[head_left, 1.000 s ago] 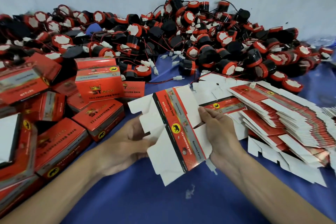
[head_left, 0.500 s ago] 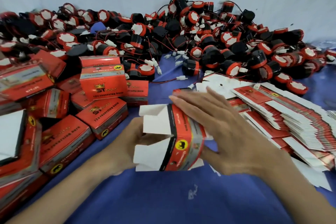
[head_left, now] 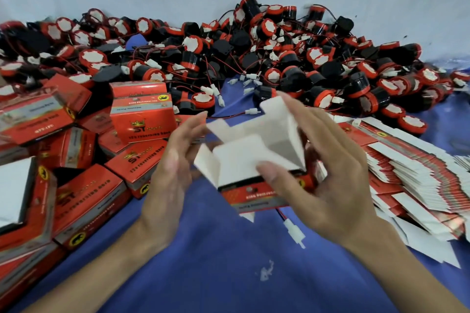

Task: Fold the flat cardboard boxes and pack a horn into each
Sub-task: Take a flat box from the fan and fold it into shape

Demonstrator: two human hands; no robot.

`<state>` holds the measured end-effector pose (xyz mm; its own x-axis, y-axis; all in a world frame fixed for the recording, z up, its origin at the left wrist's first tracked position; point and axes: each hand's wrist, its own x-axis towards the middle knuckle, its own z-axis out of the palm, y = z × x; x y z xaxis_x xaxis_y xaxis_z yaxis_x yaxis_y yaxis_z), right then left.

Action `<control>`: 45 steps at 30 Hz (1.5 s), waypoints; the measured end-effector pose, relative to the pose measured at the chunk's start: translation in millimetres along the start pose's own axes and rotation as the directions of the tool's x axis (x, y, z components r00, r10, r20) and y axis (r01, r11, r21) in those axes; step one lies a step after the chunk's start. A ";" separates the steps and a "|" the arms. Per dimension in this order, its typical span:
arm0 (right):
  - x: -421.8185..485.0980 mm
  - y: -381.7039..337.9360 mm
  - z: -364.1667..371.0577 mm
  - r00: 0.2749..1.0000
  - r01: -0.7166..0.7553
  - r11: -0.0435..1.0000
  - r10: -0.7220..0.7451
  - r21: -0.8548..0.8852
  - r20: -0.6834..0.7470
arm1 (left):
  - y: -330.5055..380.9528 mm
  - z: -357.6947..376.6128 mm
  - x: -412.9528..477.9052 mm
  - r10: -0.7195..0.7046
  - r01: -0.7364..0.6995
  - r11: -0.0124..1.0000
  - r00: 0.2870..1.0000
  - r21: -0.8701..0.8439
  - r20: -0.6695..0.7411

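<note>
Carton (head_left: 254, 198), half-erected, above cloth's (head_left: 216, 274) middle: my right hand (head_left: 330, 180) grasps it, thumb pressing flap (head_left: 236, 160); left hand (head_left: 167, 180) flat-fingered, steadying. I'd crease squarely before tucking.

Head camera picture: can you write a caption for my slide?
Left hand and right hand shape a red cardboard box, white flaps open, before a heap of horns.

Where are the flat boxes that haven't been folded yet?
In the head view, the stack of flat boxes lies fanned out on the blue cloth at the right, beyond the right hand, below the horn pile.
</note>
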<state>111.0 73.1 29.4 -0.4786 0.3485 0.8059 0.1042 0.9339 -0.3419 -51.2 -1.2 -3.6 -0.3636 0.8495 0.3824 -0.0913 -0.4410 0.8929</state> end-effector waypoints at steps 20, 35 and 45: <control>-27.6 -12.7 42.0 0.832 -0.415 0.537 0.550 0.734 0.069 | -12.8 11.2 -21.2 0.464 -0.437 0.866 0.883 0.242 -0.069; -34.2 -6.8 52.9 0.799 -0.567 0.523 0.537 0.637 0.270 | -20.5 8.0 -25.3 0.072 -0.088 0.954 0.995 0.286 0.068; -22.5 1.7 44.3 0.640 -0.615 0.057 0.618 0.786 0.457 | -21.4 3.2 -20.4 0.176 -0.209 0.897 0.977 0.389 0.119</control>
<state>83.3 63.3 -10.8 -0.6403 0.7635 0.0842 -0.3851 -0.2243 -0.8952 -38.8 -8.1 -29.8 -0.2608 0.7867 0.5595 0.3547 -0.4609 0.8135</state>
